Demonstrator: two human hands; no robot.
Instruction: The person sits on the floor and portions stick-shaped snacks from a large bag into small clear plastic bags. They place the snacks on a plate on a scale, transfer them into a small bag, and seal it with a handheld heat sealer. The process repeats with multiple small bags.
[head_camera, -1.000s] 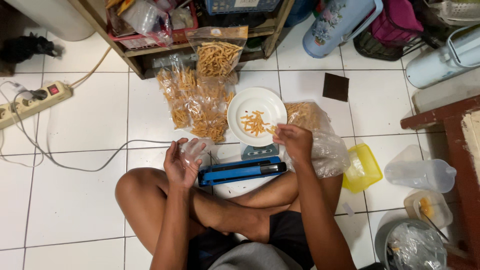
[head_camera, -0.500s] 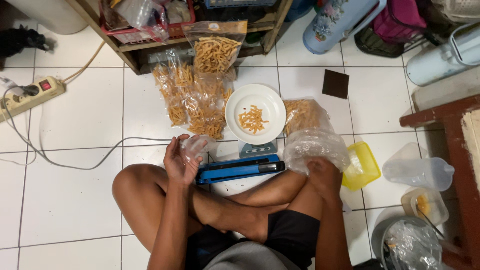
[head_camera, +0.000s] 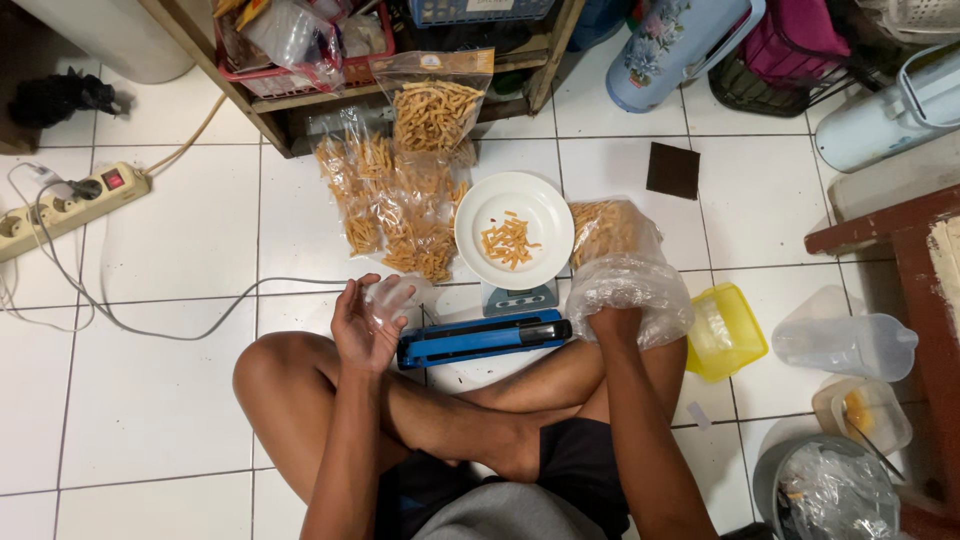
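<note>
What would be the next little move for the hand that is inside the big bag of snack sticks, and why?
Probably the right hand draws a few more sticks out of the large clear bag and drops them on the white plate. The plate sits on the small scale with only a few sticks on it, while the left hand holds a small empty bag ready.

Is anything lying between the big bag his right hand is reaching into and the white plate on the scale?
Nothing visible does. The right hand is down inside the big clear bag of snack sticks, which lies right beside the white plate on the scale. The blue sealer lies nearer him, off that path.
</note>
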